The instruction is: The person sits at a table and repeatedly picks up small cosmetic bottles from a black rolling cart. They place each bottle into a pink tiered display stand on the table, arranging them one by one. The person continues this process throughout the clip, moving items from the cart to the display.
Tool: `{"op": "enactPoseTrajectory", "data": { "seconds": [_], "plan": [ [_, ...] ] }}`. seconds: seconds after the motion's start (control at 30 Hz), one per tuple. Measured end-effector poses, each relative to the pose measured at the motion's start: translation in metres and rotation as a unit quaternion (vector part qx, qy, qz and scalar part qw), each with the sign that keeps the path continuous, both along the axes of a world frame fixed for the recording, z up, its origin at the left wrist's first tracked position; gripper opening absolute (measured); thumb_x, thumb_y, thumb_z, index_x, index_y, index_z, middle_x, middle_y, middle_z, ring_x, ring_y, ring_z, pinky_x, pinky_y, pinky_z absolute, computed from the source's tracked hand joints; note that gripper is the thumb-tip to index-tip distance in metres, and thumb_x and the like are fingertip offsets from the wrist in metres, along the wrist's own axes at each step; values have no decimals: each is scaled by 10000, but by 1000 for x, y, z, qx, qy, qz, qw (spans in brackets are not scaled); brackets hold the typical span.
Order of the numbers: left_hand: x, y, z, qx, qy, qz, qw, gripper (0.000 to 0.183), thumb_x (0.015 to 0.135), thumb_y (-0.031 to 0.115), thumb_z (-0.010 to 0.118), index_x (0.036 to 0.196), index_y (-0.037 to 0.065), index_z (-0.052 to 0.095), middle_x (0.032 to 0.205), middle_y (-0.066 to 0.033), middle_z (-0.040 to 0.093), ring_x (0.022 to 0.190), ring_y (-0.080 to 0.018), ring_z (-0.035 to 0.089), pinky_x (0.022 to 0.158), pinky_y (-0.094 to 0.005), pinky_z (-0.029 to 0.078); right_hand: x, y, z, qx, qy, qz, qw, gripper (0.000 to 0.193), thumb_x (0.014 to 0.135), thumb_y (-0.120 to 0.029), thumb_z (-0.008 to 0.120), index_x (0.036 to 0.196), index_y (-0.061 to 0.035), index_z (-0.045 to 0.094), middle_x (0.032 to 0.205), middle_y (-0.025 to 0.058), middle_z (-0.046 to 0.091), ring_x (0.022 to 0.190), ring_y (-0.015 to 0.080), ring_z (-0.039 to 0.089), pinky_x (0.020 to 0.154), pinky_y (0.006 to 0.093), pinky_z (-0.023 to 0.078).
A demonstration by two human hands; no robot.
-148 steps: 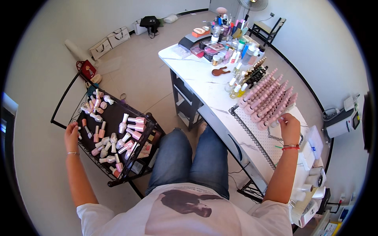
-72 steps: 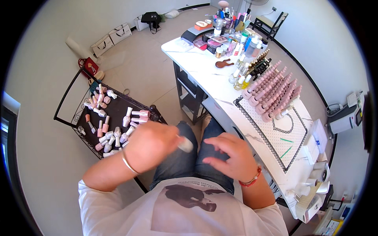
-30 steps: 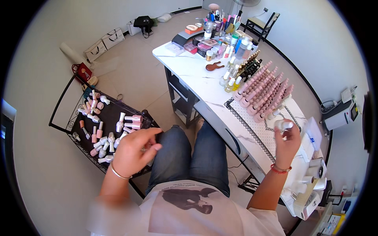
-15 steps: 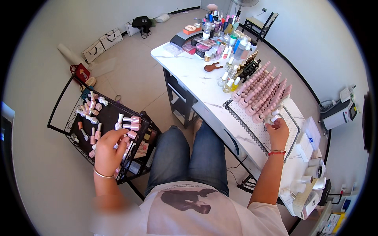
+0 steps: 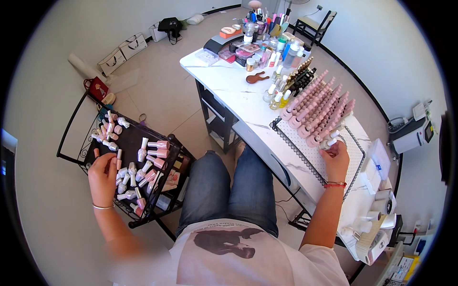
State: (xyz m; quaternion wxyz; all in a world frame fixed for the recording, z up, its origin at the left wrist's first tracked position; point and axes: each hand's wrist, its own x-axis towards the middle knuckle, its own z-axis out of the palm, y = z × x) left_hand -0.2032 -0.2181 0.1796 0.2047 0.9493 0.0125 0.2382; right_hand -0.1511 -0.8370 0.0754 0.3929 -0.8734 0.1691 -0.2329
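My left hand reaches over the dark metal cart on the left. Its fingers are bent together at a bottle with a pinkish cap; what lies between the fingertips is hidden. Several nail polish bottles in white and pale pink lie scattered around it on the cart's top. On the table to the right, my right hand is closed on a small white nail polish bottle. That bottle stands at the front end of tight rows of pink nail polish bottles, on a white dotted mat with a lace edge.
Clear and yellow bottles, a brown wooden piece and crowded cosmetics occupy the far part of the marble-patterned table. A clear plastic box and white rolls line its right side. My legs sit between cart and table.
My left hand has moved left across the cart, uncovering several bottles at its near side. The right hand stays at nearly the same spot with the white bottle.
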Motion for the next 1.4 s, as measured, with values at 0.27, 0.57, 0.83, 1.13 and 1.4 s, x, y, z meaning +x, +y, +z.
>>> {"op": "enactPoseTrajectory", "data": {
  "seconds": [0.27, 0.57, 0.83, 1.13, 1.4],
  "plan": [
    [4, 83, -35, -25, 62, 85, 994, 120, 932, 69, 633, 969, -39, 669, 714, -79, 622, 613, -128, 551, 580, -287, 449, 0, -2, 2, -22, 28, -10, 999, 409, 716, 19, 798, 1082, 16, 614, 927, 118, 698, 746, 184, 683, 660, 294, 549],
    [19, 189, -66, -2, 105, 182, 978, 180, 929, 131, 638, 1013, -24, 672, 817, -100, 687, 719, -192, 640, 672, -322, 508, 2, -1, 0, -22, 14, -8, 1000, 366, 718, 9, 805, 1031, 16, 616, 899, 104, 693, 707, 173, 672, 641, 291, 540],
    [29, 303, -131, 129, 184, 218, 950, 308, 885, 105, 613, 1164, -23, 643, 1140, -215, 682, 1072, -364, 653, 945, -430, 512, 3, -1, -2, -17, 18, 1, 1000, 349, 724, 4, 803, 1014, 16, 610, 890, 96, 681, 720, 169, 675, 650, 291, 545],
    [46, 259, -135, 260, 394, 320, 822, 359, 873, 205, 640, 1225, 131, 626, 1221, -149, 662, 1162, -362, 617, 973, -481, 503, 0, -2, 0, -17, 28, 3, 999, 331, 728, -9, 805, 984, 13, 597, 871, 82, 663, 740, 161, 670, 660, 288, 545],
    [50, 258, -140, 335, 421, 368, 758, 297, 908, 209, 618, 1205, 190, 632, 1305, -67, 610, 1275, -296, 538, 1029, -480, 452, 1, 1, 2, -14, 34, 2, 999, 319, 730, -21, 800, 969, 9, 591, 864, 69, 650, 748, 155, 656, 675, 285, 544]
  ]
}}
